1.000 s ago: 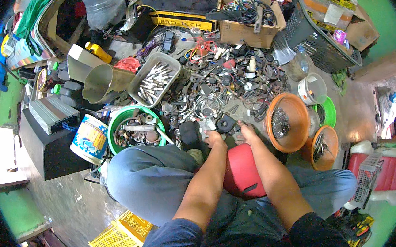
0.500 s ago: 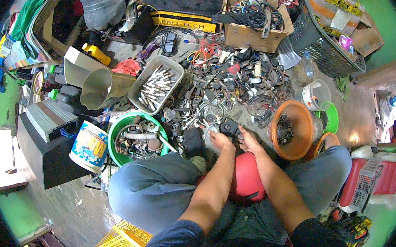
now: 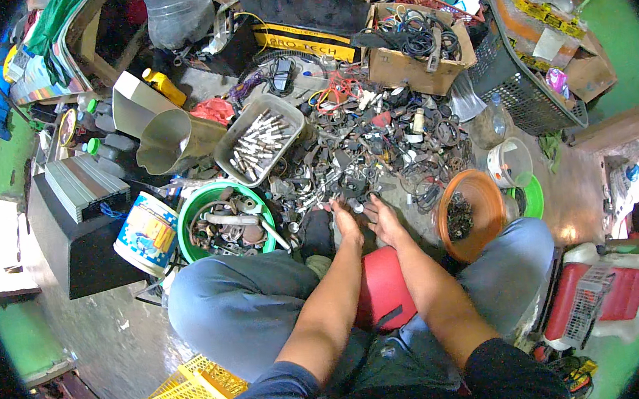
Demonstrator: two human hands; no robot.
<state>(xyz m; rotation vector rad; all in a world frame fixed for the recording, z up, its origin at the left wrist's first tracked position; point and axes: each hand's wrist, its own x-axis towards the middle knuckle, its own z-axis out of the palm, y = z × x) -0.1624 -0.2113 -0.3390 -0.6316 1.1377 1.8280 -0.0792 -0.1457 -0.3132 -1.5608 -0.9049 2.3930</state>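
My left hand [image 3: 347, 221] is at the near edge of a wide heap of small mixed parts [image 3: 375, 141], palm turned inward and fingers stretched forward. Facing it, a short gap to the right, my right hand [image 3: 384, 221] also reaches out with its fingers extended. The fingertips of both hands meet small dark and metallic pieces on the floor, too small to name. Neither hand shows a grip on anything. Below the wrists a red rounded object [image 3: 383, 289] sits between my legs.
Left of my hands stands a green basin [image 3: 183, 238] of metal parts; behind it, a grey tray [image 3: 222, 156] holds slim whitish metal pieces. On the right is an orange pot [image 3: 494, 218] with small dark bits. A cardboard box [image 3: 407, 74] of cables stands beyond the heap.
A black squarish part that lay by my right fingertips no longer stands out there. Both hands now stretch forward, palms facing. The whole view has shifted slightly.
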